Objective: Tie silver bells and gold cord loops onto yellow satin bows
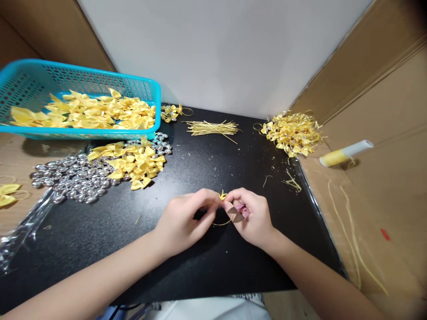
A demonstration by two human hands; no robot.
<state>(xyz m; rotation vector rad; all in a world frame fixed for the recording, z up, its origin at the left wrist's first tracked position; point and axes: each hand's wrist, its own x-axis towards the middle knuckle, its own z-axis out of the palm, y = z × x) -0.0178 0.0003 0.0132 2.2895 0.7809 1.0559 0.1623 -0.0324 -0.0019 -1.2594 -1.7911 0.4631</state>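
Note:
My left hand (191, 217) is closed in a pinch on a thin gold cord (223, 224) at the middle of the black table. Opposite it, fingertips nearly meeting, my right hand (252, 218) pinches the same cord. A small yellow knot or bow (223, 194) pokes up between the fingertips; the fingers hide part of it. Below them the cord hangs in a loop. Tucked in my right palm is a small pair of scissors (236, 216) with grey blades and a pinkish handle, partly covered by the fingers.
A blue basket (110, 132) of yellow ribbon bows stands back left. In front lie yellow bows (140, 165) and silver beads (80, 178). Gold cord lengths (213, 128) lie at the back, a pile of finished-looking bows (295, 133) at right, beside a white-yellow tube (345, 153).

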